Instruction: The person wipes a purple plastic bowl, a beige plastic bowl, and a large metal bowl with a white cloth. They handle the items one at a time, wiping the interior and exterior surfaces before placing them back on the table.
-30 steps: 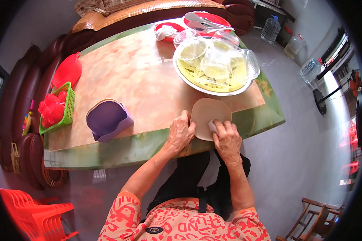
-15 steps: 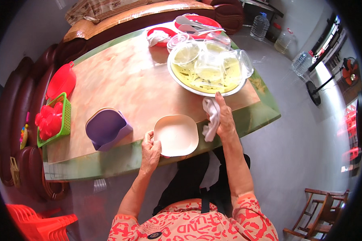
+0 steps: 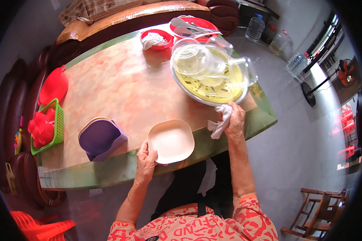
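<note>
One cream dish point(image 3: 171, 141) is gripped by the left hand point(image 3: 145, 164) over the near edge of the tabletop point(image 3: 112, 80); a white cloth point(image 3: 219, 124) is clasped in the right hand point(image 3: 236, 121). Wiping seems partly done; what remains cannot be told.

The hands point(image 3: 146, 161) hold a cream dish point(image 3: 171, 141), left, and white cloth point(image 3: 220, 123), right.

Bright sheen on tabletop point(image 3: 108, 92); picture edges bent, dark.
</note>
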Demonstrator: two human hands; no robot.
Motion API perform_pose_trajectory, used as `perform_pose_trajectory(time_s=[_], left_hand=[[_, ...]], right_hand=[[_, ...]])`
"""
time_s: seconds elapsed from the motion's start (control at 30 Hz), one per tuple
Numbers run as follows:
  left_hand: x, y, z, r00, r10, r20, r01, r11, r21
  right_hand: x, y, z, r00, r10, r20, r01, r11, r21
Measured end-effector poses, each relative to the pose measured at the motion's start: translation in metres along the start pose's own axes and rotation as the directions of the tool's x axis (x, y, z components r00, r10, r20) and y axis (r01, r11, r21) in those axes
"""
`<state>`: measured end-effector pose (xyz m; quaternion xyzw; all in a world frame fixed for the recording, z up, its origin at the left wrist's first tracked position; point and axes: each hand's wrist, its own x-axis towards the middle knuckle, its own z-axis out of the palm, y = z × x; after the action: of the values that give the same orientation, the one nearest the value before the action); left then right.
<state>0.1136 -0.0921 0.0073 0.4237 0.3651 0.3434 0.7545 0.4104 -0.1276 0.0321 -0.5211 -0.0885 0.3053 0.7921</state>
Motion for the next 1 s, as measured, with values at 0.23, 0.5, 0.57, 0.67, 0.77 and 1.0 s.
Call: perform_pose_trajectory(time_s=[0.23,0.5,0.57,0.67,0.77,1.0], left_hand=[[0.005,-0.003,0.013,0.996,0.022,-0.088,-0.028,0.997,-0.066],[0.007,-0.005,0.024,0.998,-0.007,-0.068,0.0,0.995,-0.103],[0.006,-0.009,0.023,0.995,0.068,-0.071,-0.071,0.997,-0.04],[0.003,-0.008,0.021,0.99,0.126,-0.069,-0.119,0.988,0.095],[0.002,-0.008,0.025,0.979,0.173,-0.106,-0.151,0.971,0.184],[0.004,-0.014,0.028,0.96,0.233,-0.157,-0.188,0.948,0.257]], right_hand=[[0.005,-0.026,-0.05,1.0,-0.019,0.009,0.02,0.996,-0.087],[0.005,-0.041,-0.067,0.997,0.062,-0.054,-0.064,0.997,-0.035],[-0.017,-0.042,-0.055,0.991,0.107,-0.083,-0.104,0.994,0.04],[-0.066,-0.024,-0.064,0.993,0.111,0.049,-0.111,0.994,-0.006],[-0.11,-0.01,-0.02,0.971,-0.056,0.231,0.135,0.928,-0.347],[-0.097,0.025,0.02,0.594,-0.138,0.792,0.796,-0.039,-0.604]])
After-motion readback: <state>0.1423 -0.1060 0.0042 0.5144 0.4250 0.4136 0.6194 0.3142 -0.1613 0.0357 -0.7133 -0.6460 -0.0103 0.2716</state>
